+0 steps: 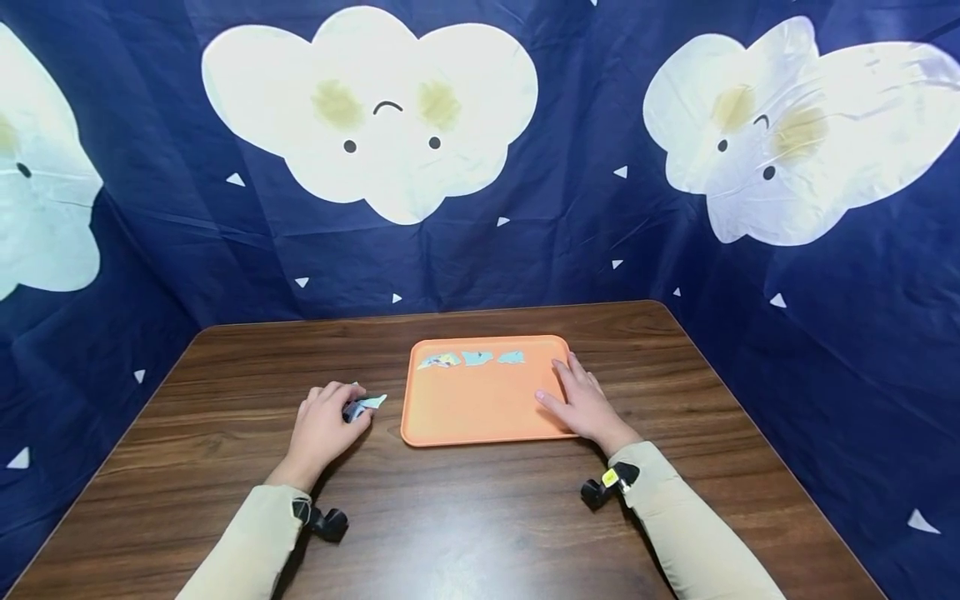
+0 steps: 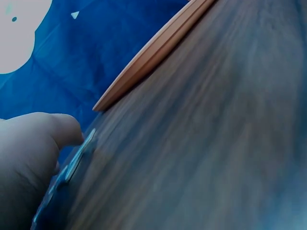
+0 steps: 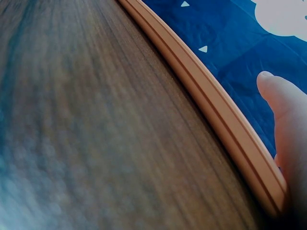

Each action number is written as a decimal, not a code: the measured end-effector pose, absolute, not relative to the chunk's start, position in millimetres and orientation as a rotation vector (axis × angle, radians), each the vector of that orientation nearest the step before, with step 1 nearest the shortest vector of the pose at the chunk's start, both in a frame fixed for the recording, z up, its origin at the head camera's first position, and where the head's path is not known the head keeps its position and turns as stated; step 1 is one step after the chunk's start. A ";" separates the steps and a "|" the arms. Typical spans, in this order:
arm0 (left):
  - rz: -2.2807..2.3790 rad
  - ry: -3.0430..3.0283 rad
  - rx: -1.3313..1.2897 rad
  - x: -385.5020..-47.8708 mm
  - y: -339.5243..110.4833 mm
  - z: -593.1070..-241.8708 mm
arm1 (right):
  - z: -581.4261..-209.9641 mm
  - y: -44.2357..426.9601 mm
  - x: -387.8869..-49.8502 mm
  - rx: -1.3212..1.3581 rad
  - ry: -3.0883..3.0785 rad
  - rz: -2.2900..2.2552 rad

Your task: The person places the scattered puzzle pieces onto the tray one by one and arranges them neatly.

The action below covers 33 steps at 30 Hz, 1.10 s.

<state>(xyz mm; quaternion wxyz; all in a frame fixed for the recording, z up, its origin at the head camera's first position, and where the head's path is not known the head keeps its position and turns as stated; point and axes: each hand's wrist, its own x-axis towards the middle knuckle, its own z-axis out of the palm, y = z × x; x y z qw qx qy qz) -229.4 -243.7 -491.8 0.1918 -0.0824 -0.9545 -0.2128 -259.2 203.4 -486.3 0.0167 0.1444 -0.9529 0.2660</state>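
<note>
My left hand (image 1: 324,427) is on the table left of the tray, thumb and fingers curved round a few light-blue, irregular-edged picture pieces (image 1: 367,403). In the left wrist view, the edge of one piece (image 2: 79,155) shows beside the thumb (image 2: 64,128); the palm hides the rest. Three similar pieces lie in a row near the far edge of the orange tray (image 1: 480,408): a multicoloured one (image 1: 439,361), then two pale-blue ones (image 1: 477,358) (image 1: 512,357). With fingers spread, my right hand (image 1: 585,406) rests over the tray's right side.
The tray lies flat on a brown wood-grain table (image 1: 465,508), its raised rim (image 3: 206,103) plain in the right wrist view. A dark-blue curtain (image 1: 420,258) with white clouds hangs beyond the table's far edge and along both sides.
</note>
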 end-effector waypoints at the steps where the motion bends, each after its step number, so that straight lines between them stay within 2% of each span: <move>1: -0.588 -2.688 -0.230 -228.0 -246.5 -493.1 | -486.0 203.5 -258.7 0.448 -2.962 0.829; 18: -0.528 -2.687 -0.252 -227.0 -259.6 -496.1 | -484.6 203.1 -256.0 0.434 -2.957 0.839; 33: -0.589 -2.657 -0.245 -230.6 -234.4 -483.8 | -484.7 204.0 -256.4 0.433 -2.961 0.857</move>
